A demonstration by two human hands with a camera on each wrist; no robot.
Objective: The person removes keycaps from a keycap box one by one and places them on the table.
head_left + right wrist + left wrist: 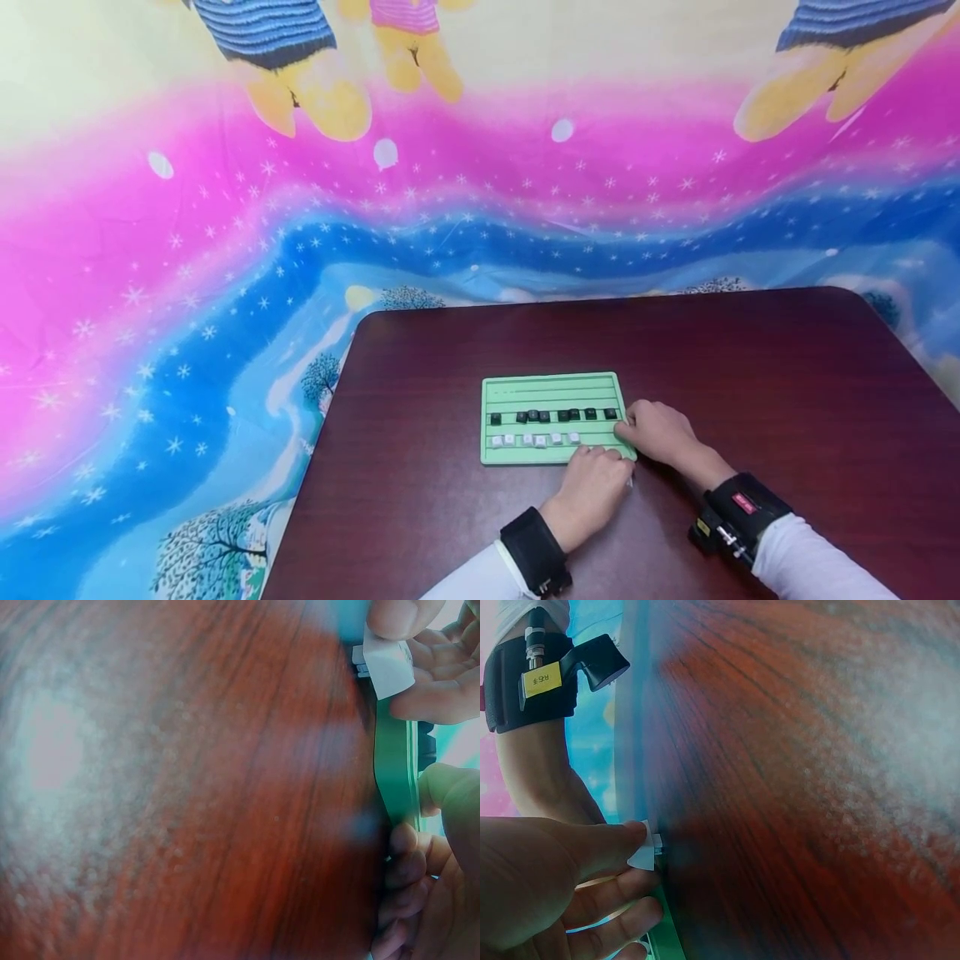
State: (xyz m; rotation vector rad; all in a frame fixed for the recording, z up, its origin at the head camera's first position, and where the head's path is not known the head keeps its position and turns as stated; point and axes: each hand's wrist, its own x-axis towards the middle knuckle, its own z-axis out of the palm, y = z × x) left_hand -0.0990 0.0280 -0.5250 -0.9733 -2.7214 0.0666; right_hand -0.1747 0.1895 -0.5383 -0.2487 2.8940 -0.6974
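Note:
A light green tray (pixel 551 384) with ridged rows lies on the table. My left hand (pixel 595 492) is at the tray's front edge, near its right corner. Its thumb and forefinger pinch a white keycap (pixel 643 851), whose stem points away from the fingers. My right hand (pixel 660 433) grips the tray's right edge, thumb on the rim and the other fingers (pixel 406 868) curled along the outer side. Across the middle of the tray runs a row of several black keycaps (pixel 563 416). In front of it stands a shorter row of several white keycaps (pixel 540 442), ending left of my left hand.
The dark reddish-brown table (pixel 420 383) has rounded far corners. Behind it hangs a colourful printed cloth (pixel 225 233) in pink and blue. Black straps with small devices (pixel 738 517) sit on both wrists, over white sleeves (pixel 817 558).

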